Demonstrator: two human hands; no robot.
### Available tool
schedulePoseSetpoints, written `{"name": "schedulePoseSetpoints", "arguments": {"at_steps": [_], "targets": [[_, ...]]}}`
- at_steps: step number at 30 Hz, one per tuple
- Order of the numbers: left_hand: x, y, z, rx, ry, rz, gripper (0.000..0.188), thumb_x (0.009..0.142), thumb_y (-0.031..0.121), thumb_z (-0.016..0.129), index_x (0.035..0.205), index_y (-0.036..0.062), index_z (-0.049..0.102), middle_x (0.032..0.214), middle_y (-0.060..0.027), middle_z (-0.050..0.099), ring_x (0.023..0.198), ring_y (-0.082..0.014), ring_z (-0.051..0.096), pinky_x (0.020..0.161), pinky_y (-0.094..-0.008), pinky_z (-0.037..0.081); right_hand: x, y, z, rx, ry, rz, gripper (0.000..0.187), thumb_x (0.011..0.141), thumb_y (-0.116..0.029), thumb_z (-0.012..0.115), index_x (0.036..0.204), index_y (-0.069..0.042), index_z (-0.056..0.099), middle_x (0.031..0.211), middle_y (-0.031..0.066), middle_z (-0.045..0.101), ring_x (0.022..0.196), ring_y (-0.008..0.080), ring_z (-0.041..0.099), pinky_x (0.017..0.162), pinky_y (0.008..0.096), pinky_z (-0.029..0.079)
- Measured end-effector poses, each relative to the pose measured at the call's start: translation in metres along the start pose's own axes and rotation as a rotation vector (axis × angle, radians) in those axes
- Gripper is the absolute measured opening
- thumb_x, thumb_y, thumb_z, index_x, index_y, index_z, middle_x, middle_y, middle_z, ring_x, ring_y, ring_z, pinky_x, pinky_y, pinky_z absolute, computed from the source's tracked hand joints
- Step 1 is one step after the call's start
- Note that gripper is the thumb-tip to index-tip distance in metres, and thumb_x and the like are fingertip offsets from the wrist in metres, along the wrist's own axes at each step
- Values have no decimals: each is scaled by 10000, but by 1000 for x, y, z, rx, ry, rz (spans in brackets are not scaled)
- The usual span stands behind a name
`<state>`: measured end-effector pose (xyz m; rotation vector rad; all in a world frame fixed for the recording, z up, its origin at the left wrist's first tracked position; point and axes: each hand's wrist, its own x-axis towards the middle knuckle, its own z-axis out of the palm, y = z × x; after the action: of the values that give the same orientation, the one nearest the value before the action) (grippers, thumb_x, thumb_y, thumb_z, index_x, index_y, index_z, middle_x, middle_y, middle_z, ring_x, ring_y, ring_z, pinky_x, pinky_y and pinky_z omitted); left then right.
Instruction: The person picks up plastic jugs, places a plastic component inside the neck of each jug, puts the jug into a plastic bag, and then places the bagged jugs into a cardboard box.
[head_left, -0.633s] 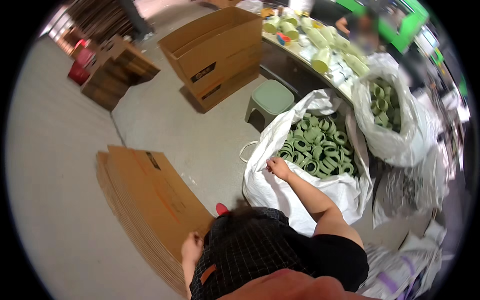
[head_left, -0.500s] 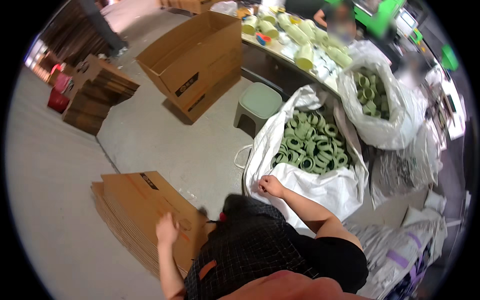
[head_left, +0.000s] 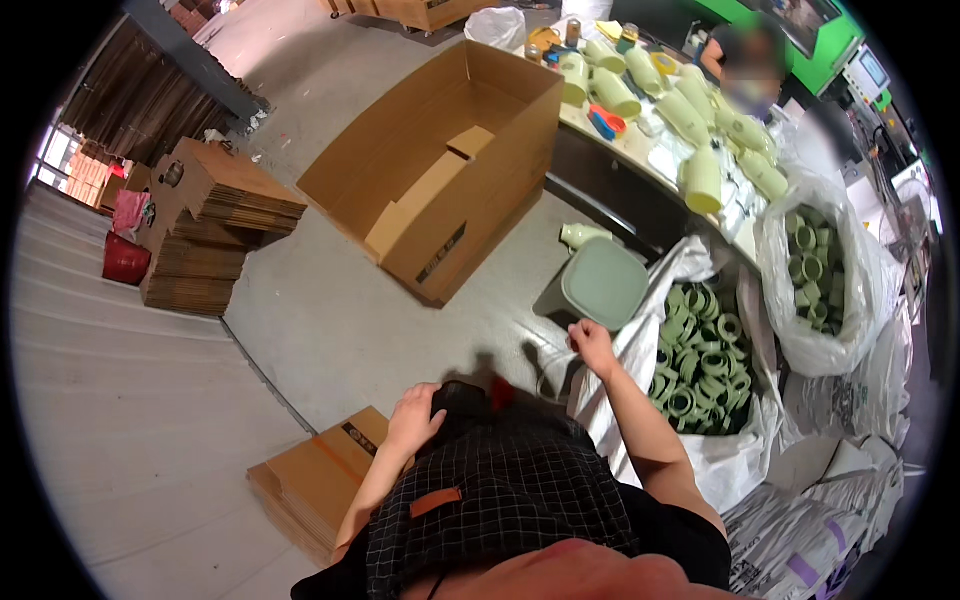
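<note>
White sack point(head_left: 735, 465): on the floor point(head_left: 290, 310) just beside the counter point(head_left: 632, 149), at the person's right; mouth wide open, contents loose, so unfinished by the look of it.
Open carton point(head_left: 500, 200): standing on the floor ahead, top open, inner flaps showing; set up, not closed.
Flat carton stack point(head_left: 330, 470): lower left, partly behind the left forearm; not unfolded.
Stool point(head_left: 605, 280): between carton and sack, right by the right hand.
Left hand point(head_left: 412, 418): wide, fingers fairly straight, thumb apart, just ahead of the apron point(head_left: 500, 470); nothing seen in it.
Right hand point(head_left: 595, 347): fingers curled, narrow, beside stool and sack rim; palm hidden, can't tell how closed, if it holds anything small, or if it touches.
Pale green cups point(head_left: 683, 115): loose on the counter, plus a floor cup point(head_left: 580, 235) on its side behind the stool.
Green rings point(head_left: 700, 370): heaped loose in the sack.
Progress: one carton up, rest flat or loose; looks early, exact stage can't be told.
Carton vs earlier: bigger in view, inside flaps now visible.
Sack vs earlier: farther right in view.
Flat stack vs earlier: lower, more cut off.
Hands vs earlier: left gone from over flat stack to apron front; right from over sack cloth to stool.
Floor cup vs earlier: newly in view.
</note>
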<state>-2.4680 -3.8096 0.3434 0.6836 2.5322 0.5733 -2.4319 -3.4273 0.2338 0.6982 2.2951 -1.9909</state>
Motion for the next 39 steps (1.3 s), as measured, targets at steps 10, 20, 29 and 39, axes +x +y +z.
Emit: {"name": "schedulePoseSetpoints", "arguments": {"at_steps": [10,20,29,39], "targets": [[239,-66,-113,-58,291,86,487,811,116,687,1251,12,509,1191,-172,578,1132,-368,521,960,-441,433,268,-156,-31,262,225,-21,311,966,-205,566,714,-22,560,685,30,589,617,89,534,577,251,441],[432,-43,-159,-120,1,-68,475,832,120,667,1265,11,506,1187,-178,603,1101,-355,570,956,-439,452,576,-245,-134,40,306,-150,298,943,-249,582,752,-23,621,730,44,635,663,107,558,643,262,456],[488,33,-146,-469,-32,-702,493,875,131,645,1316,13,458,1219,-164,600,1082,-284,601,921,-391,484,886,-157,-80,-71,-158,297,288,834,-241,652,690,9,659,640,83,624,543,164,569,505,311,458],[558,84,-140,-525,-43,-834,491,883,113,639,1318,10,435,1191,-165,610,1042,-287,631,904,-391,488,999,-147,26,-373,-188,159,481,774,-294,772,1096,18,597,1098,184,635,970,282,621,817,387,510]]}}
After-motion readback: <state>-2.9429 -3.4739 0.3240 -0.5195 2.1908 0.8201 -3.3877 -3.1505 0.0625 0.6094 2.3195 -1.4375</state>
